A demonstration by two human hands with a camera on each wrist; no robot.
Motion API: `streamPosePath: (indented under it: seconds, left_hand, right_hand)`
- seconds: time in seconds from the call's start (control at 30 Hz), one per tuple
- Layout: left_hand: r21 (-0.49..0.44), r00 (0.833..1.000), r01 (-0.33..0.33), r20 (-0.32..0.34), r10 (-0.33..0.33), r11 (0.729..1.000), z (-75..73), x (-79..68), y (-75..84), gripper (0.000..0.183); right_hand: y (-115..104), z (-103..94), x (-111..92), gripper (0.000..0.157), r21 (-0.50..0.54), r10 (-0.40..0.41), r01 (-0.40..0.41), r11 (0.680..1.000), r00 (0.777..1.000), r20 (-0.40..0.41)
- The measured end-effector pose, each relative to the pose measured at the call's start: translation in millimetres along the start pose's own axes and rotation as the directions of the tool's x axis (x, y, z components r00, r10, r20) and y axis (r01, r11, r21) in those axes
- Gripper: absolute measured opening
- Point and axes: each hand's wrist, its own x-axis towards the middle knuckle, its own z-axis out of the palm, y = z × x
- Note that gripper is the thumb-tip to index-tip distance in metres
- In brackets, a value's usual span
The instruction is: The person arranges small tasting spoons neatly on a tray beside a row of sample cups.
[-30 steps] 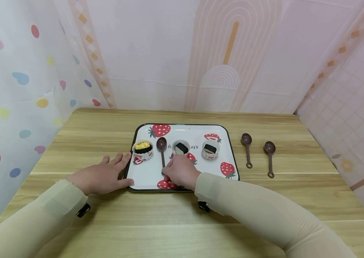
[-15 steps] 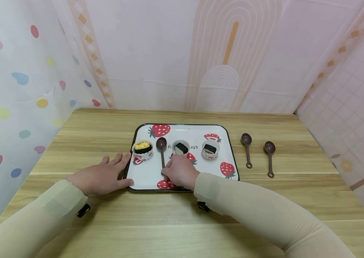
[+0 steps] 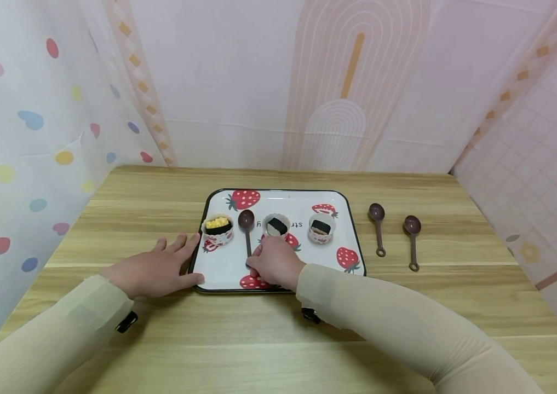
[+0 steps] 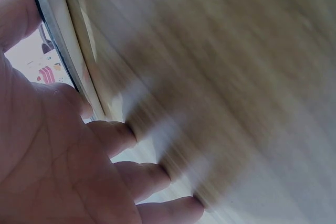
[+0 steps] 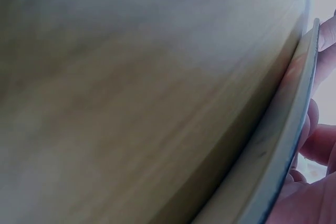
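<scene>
At the left, the person's left hand point(image 3: 155, 271) lies with its fingers spread and extended, holding nothing; its thumb reaches over the rim of the strawberry-print tray point(image 3: 229, 271) and the other fingertips rest along and just outside the left edge, on the wood-grain tabletop point(image 3: 160, 350). Just inside that edge stands a paper baking cup with a yellow-topped sushi piece point(image 3: 218, 225). Next comes the brown measuring spoon point(image 3: 247, 223), lying on the tray between both hands, bowl pointing away from the person. The right hand point(image 3: 278, 262) is over the tray, pinching the near end of the spoon's handle between thumb and fingers. Just beyond its knuckles is a cup with a black-banded sushi piece point(image 3: 277, 225), and to the right another cup with a similar black-banded one point(image 3: 321, 226). Farther right, off the tray, lie two more brown spoons point(image 3: 377, 212) side by side, apart, bowls away.
</scene>
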Motion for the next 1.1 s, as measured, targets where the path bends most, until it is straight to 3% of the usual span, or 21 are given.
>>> streamPosePath:
  seconds: [0.73, 1.1]
  left_hand:
    - [0.006, 1.0, 0.025, 0.016, -0.025, 1.0, 1.1, 1.8, -0.9, 0.11]
    - [0.0, 1.0, -0.001, -0.004, 0.001, 1.0, 0.4, 0.6, -0.2, 0.108]
  right_hand:
    - [3.6, -3.3, -5.8, 0.012, 0.1, -0.029, 0.03, 0.994, 0.999, -0.017]
    - [7.0, -11.8, -14.3, 0.022, 0.086, -0.106, 0.11, 0.99, 0.993, -0.053]
